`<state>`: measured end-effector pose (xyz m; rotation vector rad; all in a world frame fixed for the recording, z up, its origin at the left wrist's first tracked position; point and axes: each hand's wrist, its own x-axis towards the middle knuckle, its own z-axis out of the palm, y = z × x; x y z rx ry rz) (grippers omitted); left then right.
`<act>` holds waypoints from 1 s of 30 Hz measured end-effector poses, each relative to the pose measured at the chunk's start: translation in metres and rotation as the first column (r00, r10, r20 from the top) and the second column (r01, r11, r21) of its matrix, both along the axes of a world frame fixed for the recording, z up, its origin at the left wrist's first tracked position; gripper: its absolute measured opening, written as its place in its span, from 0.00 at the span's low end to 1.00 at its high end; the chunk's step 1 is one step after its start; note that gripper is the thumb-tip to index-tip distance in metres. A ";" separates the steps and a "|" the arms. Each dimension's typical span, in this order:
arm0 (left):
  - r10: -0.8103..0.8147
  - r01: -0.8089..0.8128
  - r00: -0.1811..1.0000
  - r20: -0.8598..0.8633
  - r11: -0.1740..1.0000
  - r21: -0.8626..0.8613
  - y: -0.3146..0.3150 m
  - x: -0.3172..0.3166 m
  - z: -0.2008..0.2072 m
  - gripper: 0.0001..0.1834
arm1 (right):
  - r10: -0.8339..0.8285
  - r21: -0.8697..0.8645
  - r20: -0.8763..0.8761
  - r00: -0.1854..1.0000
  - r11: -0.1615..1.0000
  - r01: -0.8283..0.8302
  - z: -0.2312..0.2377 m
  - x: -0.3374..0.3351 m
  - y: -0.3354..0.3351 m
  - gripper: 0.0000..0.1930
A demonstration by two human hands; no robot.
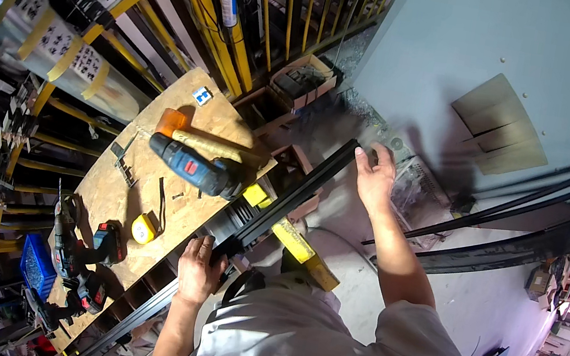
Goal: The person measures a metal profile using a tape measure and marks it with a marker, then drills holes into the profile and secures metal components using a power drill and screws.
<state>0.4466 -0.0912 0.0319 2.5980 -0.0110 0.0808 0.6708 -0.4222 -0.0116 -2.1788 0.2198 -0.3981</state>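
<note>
A long black metal profile [297, 195] lies slantwise across a yellow support bar [297, 242] beside the wooden bench. At its near end my left hand [198, 270] is closed, fingers curled over the profile. My right hand [374, 179] is at the far end, thumb against or just beside the tip; I cannot tell if they touch. Its fingers are bent and apart, holding nothing visible. On the bench, close to the profile, lie a blue and black power tool [188, 165] and a mallet with an orange head [171, 122] and a pale handle.
The wooden bench [112, 184] also carries a yellow tape measure [143, 228], cordless drills [65, 247] and a blue bin [38, 265]. Yellow racks [207, 9] stand behind. Dark curved strips [497, 249] reach in from the right, below a pale blue panel [440, 46]. Boxes [304, 80] sit beyond the bench.
</note>
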 end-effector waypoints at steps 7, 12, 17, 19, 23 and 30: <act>0.036 -0.038 0.965 -0.261 0.999 -0.002 -0.017 0.010 -0.007 0.21 | 0.129 0.240 -0.003 0.992 0.963 -0.125 -0.031 0.011 -0.007 0.23; 0.066 -0.060 0.978 -0.198 0.997 0.038 -0.023 0.008 -0.011 0.19 | 0.129 0.291 -0.007 0.992 0.949 -0.122 -0.022 0.011 -0.005 0.21; 0.078 -0.072 0.977 -0.200 0.997 0.040 -0.025 0.011 -0.009 0.19 | 0.169 0.319 0.032 0.985 0.932 -0.170 -0.028 0.015 -0.009 0.19; 0.079 -0.073 0.978 -0.192 0.997 0.034 -0.027 0.015 -0.008 0.19 | 0.187 0.296 0.019 0.982 0.937 -0.184 -0.028 0.017 -0.012 0.18; 0.078 -0.074 0.980 -0.183 0.997 0.029 -0.024 0.012 -0.010 0.19 | 0.211 0.325 -0.002 0.978 0.924 -0.199 -0.027 0.019 -0.012 0.17; 0.098 -0.103 0.981 -0.167 0.994 -0.024 -0.024 0.011 -0.009 0.19 | 0.188 0.425 -0.105 0.976 0.896 -0.127 -0.031 0.018 -0.014 0.16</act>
